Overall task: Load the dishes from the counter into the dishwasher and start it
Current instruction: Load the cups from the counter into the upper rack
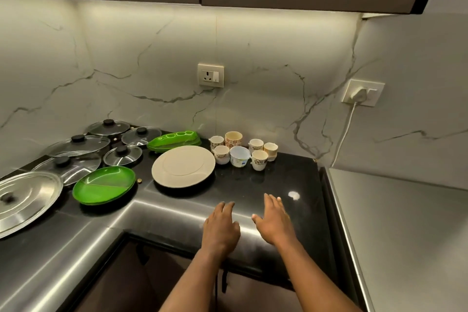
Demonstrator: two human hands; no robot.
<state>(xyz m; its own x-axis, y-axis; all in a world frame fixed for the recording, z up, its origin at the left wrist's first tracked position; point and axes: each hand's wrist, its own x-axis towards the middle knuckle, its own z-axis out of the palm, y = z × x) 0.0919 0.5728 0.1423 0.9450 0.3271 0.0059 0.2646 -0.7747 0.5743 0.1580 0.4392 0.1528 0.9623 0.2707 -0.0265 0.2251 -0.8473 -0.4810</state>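
**Mia:** Where are the dishes?

**Tom:** They are all on the black counter (266,180). From the hands, the white plate (183,166) is at eleven o'clock. The cups (259,159) are at twelve, and the green divided plate (104,184) is at ten.

**Mia:** Are the hands holding anything?

**Tom:** No. The left hand (220,225) and right hand (274,220) are flat, fingers a bit spread, near the front edge. I can't tell if they touch the counter.

**Mia:** What could go wrong?

**Tom:** The cups stand packed close together. A fast grab at one may knock the others over. The glass lids (78,143) at ten o'clock lie partly on each other, so pulling one may make the rest slide.

**Mia:** What can't we see?

**Tom:** The dishwasher isn't in view. The steel lid (25,200) at nine o'clock is cut off. I can't count the stacked green trays (174,140) at the back.
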